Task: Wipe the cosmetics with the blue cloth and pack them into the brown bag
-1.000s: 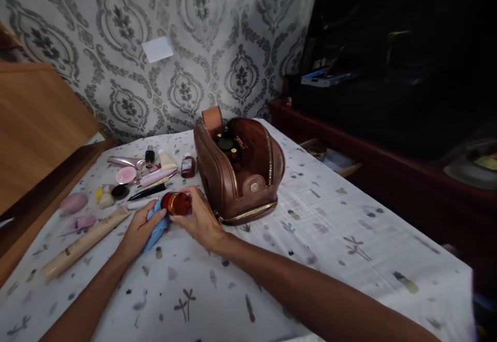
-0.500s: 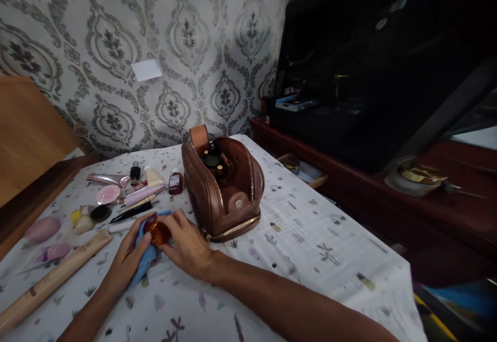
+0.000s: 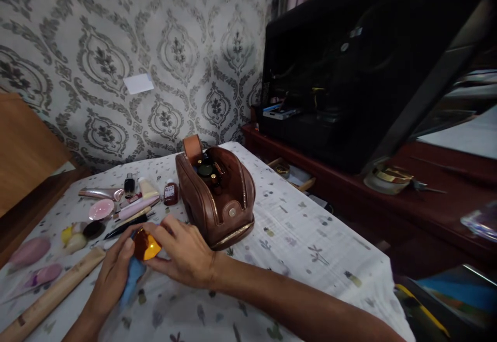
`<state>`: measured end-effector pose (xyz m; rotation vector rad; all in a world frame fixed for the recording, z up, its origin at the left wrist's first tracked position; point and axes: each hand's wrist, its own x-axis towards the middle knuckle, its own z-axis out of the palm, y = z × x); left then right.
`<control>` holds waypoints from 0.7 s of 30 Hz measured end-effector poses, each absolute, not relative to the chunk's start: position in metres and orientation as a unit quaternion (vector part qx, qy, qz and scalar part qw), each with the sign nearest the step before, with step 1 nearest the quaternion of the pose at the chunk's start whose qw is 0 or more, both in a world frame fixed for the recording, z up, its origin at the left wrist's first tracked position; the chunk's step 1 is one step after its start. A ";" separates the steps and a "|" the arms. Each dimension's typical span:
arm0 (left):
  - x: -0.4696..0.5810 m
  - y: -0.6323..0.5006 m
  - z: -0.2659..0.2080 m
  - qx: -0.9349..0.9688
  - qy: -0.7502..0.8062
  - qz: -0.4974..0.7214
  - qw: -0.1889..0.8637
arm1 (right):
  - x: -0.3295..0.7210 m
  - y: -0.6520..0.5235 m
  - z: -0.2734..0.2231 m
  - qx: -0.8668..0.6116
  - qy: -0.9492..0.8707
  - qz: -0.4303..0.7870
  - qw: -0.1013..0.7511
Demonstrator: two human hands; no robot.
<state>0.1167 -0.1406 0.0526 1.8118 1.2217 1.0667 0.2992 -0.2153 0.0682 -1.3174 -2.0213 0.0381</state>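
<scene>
A shiny amber-gold round container (image 3: 148,246) is held between my two hands, low over the cloth-covered table. My left hand (image 3: 115,262) is closed around its left side, with a blue cloth (image 3: 132,279) bunched under it. My right hand (image 3: 186,251) grips the container's right side with thumb and fingers. Whether it is a jar or a bottle I cannot tell, as the fingers cover much of it. Just beyond my right hand stands a brown leather toiletry bag (image 3: 202,202), unzipped, with dark and gold-trimmed items (image 3: 207,170) inside.
Left of the bag lie a small dark red bottle (image 3: 170,193), a black-capped bottle (image 3: 129,184), a pink round compact (image 3: 101,209), a black pen-like stick (image 3: 126,225) and a pink sponge (image 3: 31,252). A long beige stick (image 3: 58,293) lies at left. A television (image 3: 330,93) stands right.
The view has turned slightly, so the scene sits lower and further left. Both hands still hold the container, which is tilted to show more of its bright amber face.
</scene>
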 end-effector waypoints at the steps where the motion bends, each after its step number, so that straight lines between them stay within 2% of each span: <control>1: 0.121 -0.142 0.058 0.701 0.466 0.416 0.344 | 0.302 -0.217 0.076 -0.508 -0.784 0.013 0.358; 7: 0.161 -0.155 0.095 0.716 0.432 0.434 0.336 | 0.328 -0.226 0.119 -0.521 -0.774 0.027 0.358; 14: 0.208 -0.160 0.112 0.743 0.339 0.461 0.347 | 0.381 -0.222 0.145 -0.498 -0.686 0.113 0.519; 17: 0.218 -0.162 0.115 0.828 0.253 0.428 0.260 | 0.406 -0.220 0.153 -0.545 -0.650 0.115 0.517; 21: 0.223 -0.166 0.109 0.917 0.141 0.371 0.047 | 0.425 -0.218 0.160 -0.632 -0.668 0.019 0.392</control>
